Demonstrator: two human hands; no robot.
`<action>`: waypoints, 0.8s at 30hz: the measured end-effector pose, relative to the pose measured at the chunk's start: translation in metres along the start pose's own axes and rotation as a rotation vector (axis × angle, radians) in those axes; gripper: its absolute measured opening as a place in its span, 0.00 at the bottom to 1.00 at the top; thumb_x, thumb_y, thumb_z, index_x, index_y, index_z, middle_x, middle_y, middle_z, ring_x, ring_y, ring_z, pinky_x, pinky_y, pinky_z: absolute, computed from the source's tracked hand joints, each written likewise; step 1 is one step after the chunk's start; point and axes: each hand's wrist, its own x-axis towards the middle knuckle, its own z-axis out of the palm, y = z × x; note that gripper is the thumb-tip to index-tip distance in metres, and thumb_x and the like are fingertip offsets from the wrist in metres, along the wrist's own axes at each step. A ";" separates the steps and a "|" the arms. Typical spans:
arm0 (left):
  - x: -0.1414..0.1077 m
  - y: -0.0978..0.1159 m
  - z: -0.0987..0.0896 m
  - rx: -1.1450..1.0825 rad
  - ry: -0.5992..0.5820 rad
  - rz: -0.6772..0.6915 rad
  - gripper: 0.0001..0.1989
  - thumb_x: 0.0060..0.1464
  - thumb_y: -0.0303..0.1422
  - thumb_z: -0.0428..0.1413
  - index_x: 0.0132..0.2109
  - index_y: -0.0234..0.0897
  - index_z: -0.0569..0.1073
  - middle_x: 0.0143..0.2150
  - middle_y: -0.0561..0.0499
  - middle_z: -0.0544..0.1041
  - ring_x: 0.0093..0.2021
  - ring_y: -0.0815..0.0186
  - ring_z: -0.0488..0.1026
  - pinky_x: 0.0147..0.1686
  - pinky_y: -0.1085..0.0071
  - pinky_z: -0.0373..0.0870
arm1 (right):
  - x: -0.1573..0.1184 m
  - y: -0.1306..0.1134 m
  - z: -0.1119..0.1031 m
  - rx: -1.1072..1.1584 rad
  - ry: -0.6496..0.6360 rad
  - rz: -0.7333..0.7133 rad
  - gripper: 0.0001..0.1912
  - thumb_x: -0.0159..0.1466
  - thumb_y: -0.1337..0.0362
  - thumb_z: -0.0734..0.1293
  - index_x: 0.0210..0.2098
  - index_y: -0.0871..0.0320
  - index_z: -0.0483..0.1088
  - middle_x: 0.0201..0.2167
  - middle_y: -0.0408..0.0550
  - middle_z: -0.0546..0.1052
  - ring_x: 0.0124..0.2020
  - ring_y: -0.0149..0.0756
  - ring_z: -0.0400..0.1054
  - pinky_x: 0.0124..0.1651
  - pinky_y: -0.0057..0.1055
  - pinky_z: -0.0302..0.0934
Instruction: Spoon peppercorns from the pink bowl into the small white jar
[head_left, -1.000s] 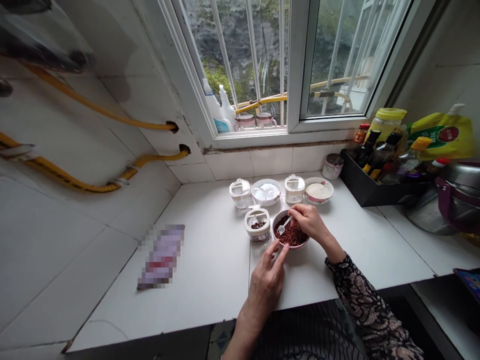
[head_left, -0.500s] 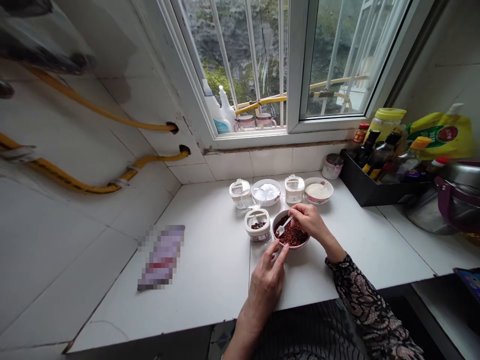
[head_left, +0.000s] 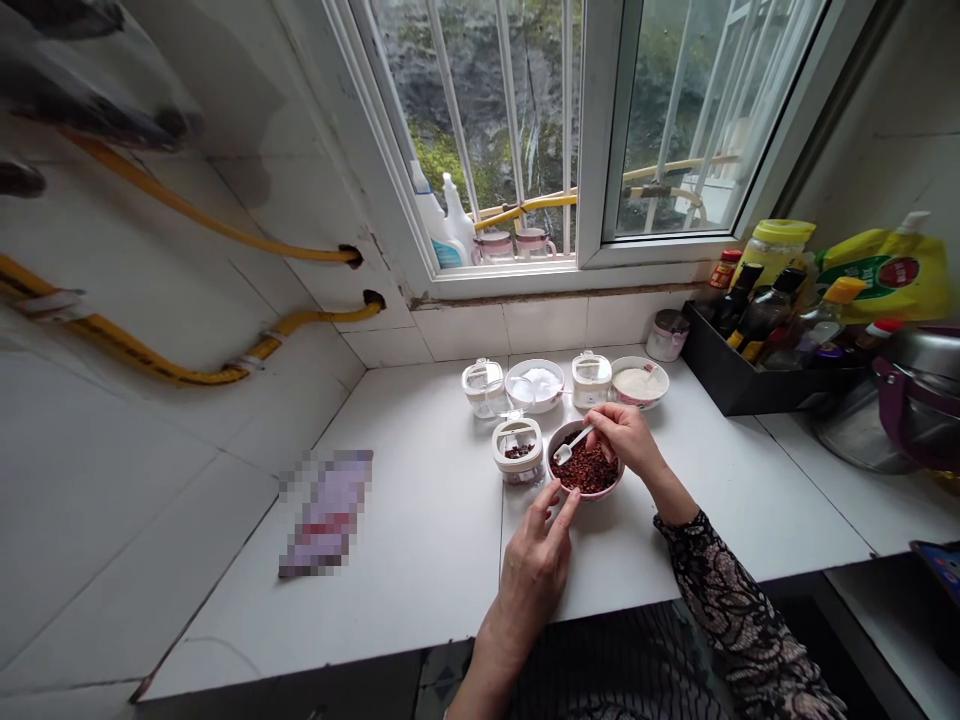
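My right hand (head_left: 621, 435) pinches the handle of a small white spoon (head_left: 564, 454). The spoon's head rests at the left side of a bowl (head_left: 550, 474) with a pink outside, over reddish-brown peppercorn-like spices (head_left: 589, 470). My left hand (head_left: 541, 550) has its fingers stretched out and apart, two fingertips touching the bowl's near rim. Just left of the bowl stands a clear seasoning jar (head_left: 517, 452) with a cream-rimmed lid and some of the same dark spice inside.
Behind are two more lidded jars (head_left: 484, 390) (head_left: 591, 380), a bowl of white powder (head_left: 534, 385) and a bowl of off-white grains (head_left: 639, 383). A black bottle box (head_left: 772, 385) and a metal pot (head_left: 862, 430) stand right. A blurred purple packet (head_left: 326, 515) lies left.
The spoon's head has risen very slightly within the bowl, still in my right hand. My left fingers stay at the rim. The whole view has shifted a little.
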 end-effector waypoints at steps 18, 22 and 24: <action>-0.002 0.000 0.003 -0.013 0.006 -0.005 0.37 0.61 0.15 0.45 0.74 0.43 0.54 0.64 0.37 0.67 0.60 0.58 0.73 0.52 0.64 0.80 | -0.015 -0.007 0.028 -0.376 0.040 -0.731 0.11 0.71 0.63 0.61 0.38 0.56 0.74 0.25 0.45 0.78 0.25 0.33 0.71 0.32 0.29 0.65; 0.000 0.002 0.001 -0.011 -0.002 -0.015 0.36 0.62 0.15 0.45 0.73 0.44 0.55 0.64 0.39 0.67 0.60 0.59 0.73 0.52 0.65 0.80 | -0.011 -0.007 0.009 -0.433 0.164 -0.522 0.12 0.70 0.62 0.61 0.32 0.56 0.72 0.21 0.44 0.75 0.23 0.34 0.69 0.32 0.30 0.63; 0.000 0.002 0.000 -0.005 0.000 -0.008 0.36 0.62 0.15 0.45 0.73 0.44 0.56 0.63 0.38 0.67 0.59 0.59 0.74 0.52 0.65 0.80 | -0.008 -0.005 0.003 -0.535 0.159 -0.423 0.13 0.69 0.63 0.61 0.29 0.55 0.71 0.21 0.45 0.75 0.24 0.35 0.69 0.33 0.30 0.62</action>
